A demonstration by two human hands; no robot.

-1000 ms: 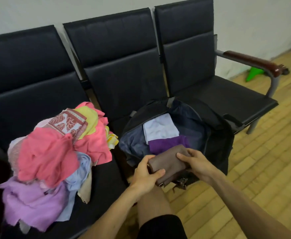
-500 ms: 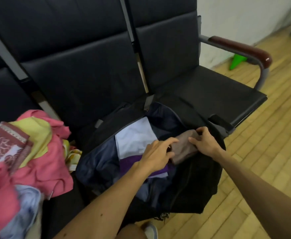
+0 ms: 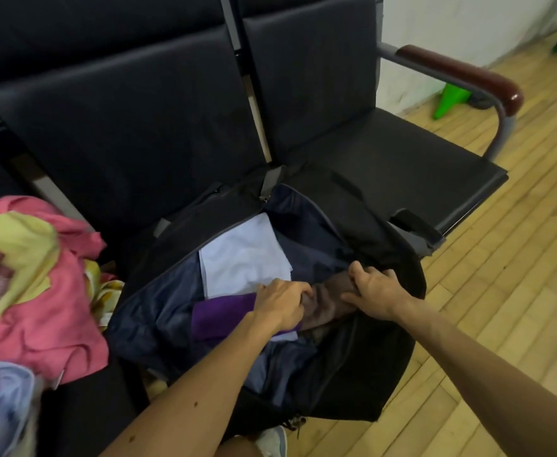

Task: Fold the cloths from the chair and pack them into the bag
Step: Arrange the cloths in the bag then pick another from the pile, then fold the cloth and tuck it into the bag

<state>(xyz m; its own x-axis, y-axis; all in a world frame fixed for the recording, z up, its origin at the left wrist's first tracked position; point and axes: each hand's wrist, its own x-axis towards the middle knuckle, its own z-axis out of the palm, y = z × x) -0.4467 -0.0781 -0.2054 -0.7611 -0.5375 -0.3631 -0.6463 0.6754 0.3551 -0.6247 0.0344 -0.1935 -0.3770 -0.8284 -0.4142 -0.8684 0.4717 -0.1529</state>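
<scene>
An open black bag [image 3: 353,367] with a dark blue lining leans against the middle seat. Inside lie a folded pale lilac cloth [image 3: 242,258] and a folded purple cloth [image 3: 224,313]. A folded brown cloth [image 3: 331,303] sits at the bag's right side. My left hand [image 3: 282,303] grips its left end, fingers curled into the fabric. My right hand [image 3: 374,291] grips its right end by the bag's rim. A heap of unfolded pink, yellow and light blue cloths [image 3: 29,291] lies on the left seat.
Black linked chairs [image 3: 145,120] line the white wall; the right seat [image 3: 412,166] has a brown-capped metal armrest [image 3: 462,74]. A green cone [image 3: 448,100] stands on the wooden floor [image 3: 518,258] at the right. My shoe [image 3: 272,443] shows below the bag.
Both hands carried the folded brown cloth from in front of the bag down into its right side. The view moved closer and to the right.
</scene>
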